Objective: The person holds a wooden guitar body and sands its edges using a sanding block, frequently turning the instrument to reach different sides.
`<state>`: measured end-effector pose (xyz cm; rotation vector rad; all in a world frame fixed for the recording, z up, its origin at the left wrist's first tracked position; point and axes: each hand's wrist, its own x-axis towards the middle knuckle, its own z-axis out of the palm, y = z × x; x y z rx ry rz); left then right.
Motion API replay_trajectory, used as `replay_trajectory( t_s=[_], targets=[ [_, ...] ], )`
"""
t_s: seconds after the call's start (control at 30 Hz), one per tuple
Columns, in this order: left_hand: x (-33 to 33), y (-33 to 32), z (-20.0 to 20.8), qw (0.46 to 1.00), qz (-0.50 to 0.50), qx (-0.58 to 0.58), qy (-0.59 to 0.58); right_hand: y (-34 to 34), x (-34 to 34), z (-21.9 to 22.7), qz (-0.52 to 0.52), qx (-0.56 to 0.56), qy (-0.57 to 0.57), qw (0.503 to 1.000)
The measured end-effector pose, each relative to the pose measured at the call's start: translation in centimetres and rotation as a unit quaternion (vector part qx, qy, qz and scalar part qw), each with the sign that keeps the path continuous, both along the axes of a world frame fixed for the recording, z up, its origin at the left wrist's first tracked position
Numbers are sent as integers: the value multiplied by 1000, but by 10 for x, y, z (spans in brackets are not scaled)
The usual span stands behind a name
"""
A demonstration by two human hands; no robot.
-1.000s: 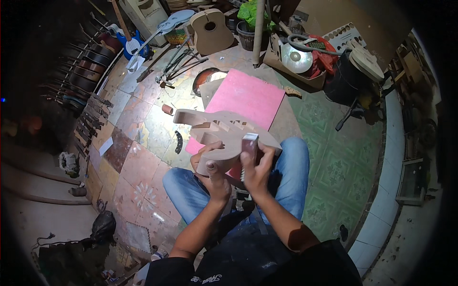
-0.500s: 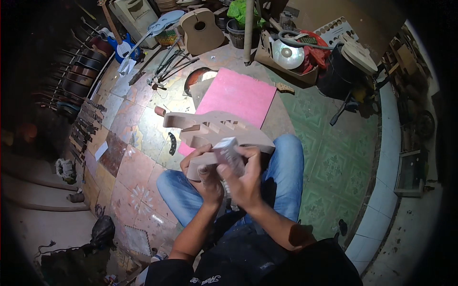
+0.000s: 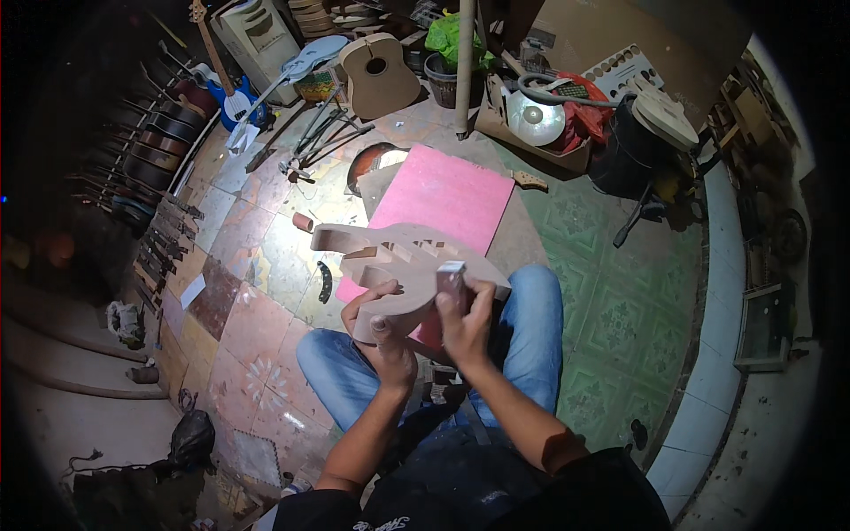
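An unfinished wooden electric guitar body (image 3: 416,285), bare and pale with several routed cavities, lies tilted across my lap. My left hand (image 3: 386,352) is closed round its near edge at the left, thumb on top. In my right hand (image 3: 467,329) is a sanding block (image 3: 450,279), greyish-brown with a pale top end. It is gripped between thumb and fingers over the near right side of the body. Whether the block touches the wood is hard to tell.
A pink board (image 3: 447,195) lies on the floor beyond the guitar body. Near it are a small brown cylinder (image 3: 303,221), a black curved piece (image 3: 325,281) and a guitar headstock (image 3: 529,180). An acoustic guitar body (image 3: 379,84) and a bucket (image 3: 441,84) stand behind.
My right hand has turned the sanding block more upright and shifted it slightly right. The guitar body sits flatter and a little lower in view, still in my left hand.
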<state>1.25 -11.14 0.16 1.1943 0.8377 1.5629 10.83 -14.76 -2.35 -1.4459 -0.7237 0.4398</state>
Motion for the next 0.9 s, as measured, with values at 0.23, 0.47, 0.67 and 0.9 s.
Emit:
replay_trajectory(
  t_s=[0.23, 0.47, 0.67, 0.9],
  targets=[
    [-12, -3, 9, 999, -27, -18, 41, -6, -20, 45, 27, 138, -215, 967],
    [-15, 5, 7, 997, -59, -2, 50, -1, -7, 39, 36, 49, -129, 990],
    [-11, 8, -6, 998, -54, 13, 5, 2, 13, 1, 54, -17, -60, 997],
    [-15, -4, -5, 999, -4, 41, 34, -15, 10, 76, 159, -2, -143, 977]
  ],
)
